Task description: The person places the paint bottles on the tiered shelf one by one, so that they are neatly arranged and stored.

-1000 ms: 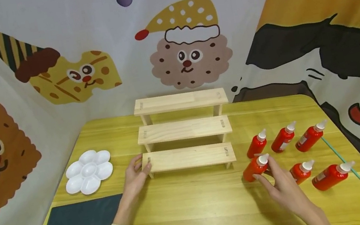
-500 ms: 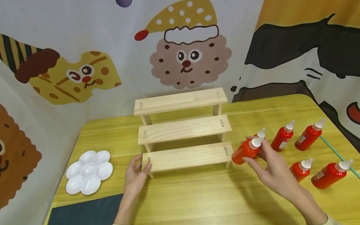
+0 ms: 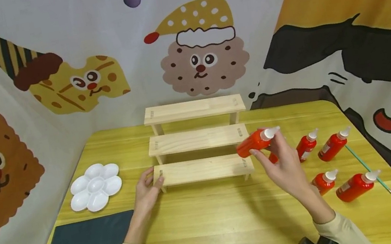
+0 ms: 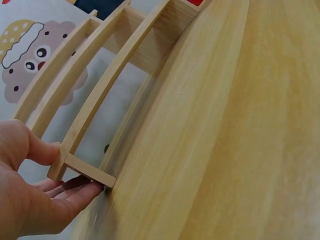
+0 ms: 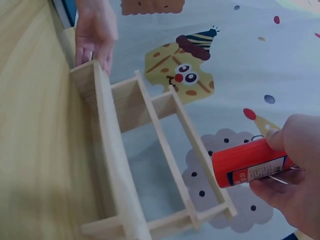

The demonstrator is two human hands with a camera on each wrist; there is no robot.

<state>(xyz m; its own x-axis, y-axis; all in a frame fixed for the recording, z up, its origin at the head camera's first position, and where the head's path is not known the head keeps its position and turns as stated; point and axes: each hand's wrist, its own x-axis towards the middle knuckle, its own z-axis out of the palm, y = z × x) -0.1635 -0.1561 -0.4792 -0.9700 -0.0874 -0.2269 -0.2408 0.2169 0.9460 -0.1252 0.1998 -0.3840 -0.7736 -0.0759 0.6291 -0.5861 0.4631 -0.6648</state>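
Note:
A three-tier wooden step shelf (image 3: 203, 168) stands at the back middle of the table. My left hand (image 3: 150, 195) grips the left end of its lowest board, thumb on top and fingers below, as the left wrist view shows (image 4: 35, 185). My right hand (image 3: 286, 167) holds a red squeeze bottle (image 3: 252, 143) with a white nozzle cap, tilted with the nozzle toward the right. The bottle is raised near the right ends of the lower two boards. In the right wrist view the bottle (image 5: 245, 162) shows a printed label, its cap hidden by the hand.
Several more red bottles (image 3: 355, 187) stand at the right, one partly hidden behind my right hand. A teal paintbrush (image 3: 370, 169) lies beside them. At the left are a white flower-shaped palette (image 3: 96, 185) and a dark rectangular board (image 3: 87, 242). A printed cloth (image 3: 145, 61) hangs behind the table.
My right hand has lifted the red bottle from the tabletop and carried it up and left to the shelf's right side. My left hand stays on the lowest board.

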